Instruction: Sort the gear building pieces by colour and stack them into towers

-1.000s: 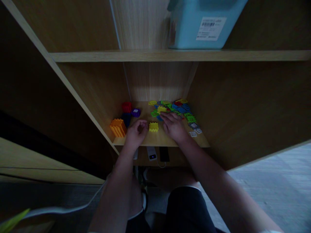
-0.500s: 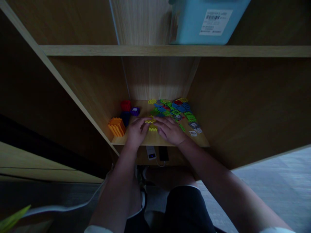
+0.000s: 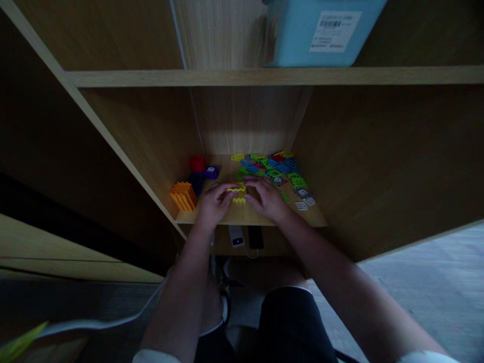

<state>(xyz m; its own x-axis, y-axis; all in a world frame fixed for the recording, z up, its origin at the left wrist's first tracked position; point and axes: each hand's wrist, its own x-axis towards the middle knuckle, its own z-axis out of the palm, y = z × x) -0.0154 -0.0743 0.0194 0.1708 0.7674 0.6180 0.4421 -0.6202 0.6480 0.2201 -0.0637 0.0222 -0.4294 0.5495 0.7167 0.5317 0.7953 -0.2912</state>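
Note:
Low in the shelf compartment, a small assembly of yellow interlocking plastic pieces (image 3: 239,199) sits between my two hands. My left hand (image 3: 214,202) is closed on its left side, thumb and fingers pinching a yellow piece. On the other side, my right hand (image 3: 269,199) has thumb and fingers apart, close to the assembly's right edge; whether a fingertip touches it I cannot tell. Behind my right hand lies a pile of loose flat interlocking pieces (image 3: 272,166) in green, blue, red and yellow.
To the left stand an orange built box (image 3: 183,196), a red block (image 3: 197,163), a dark blue block (image 3: 196,183) and a purple block (image 3: 211,172). A light blue bin (image 3: 295,40) is on the upper shelf. Below sit a white device (image 3: 236,235) and a black one (image 3: 255,238).
My right hand's fingers have spread and drawn back to the right, uncovering more of the yellow assembly. My left hand keeps its pinch. The view has shifted slightly.

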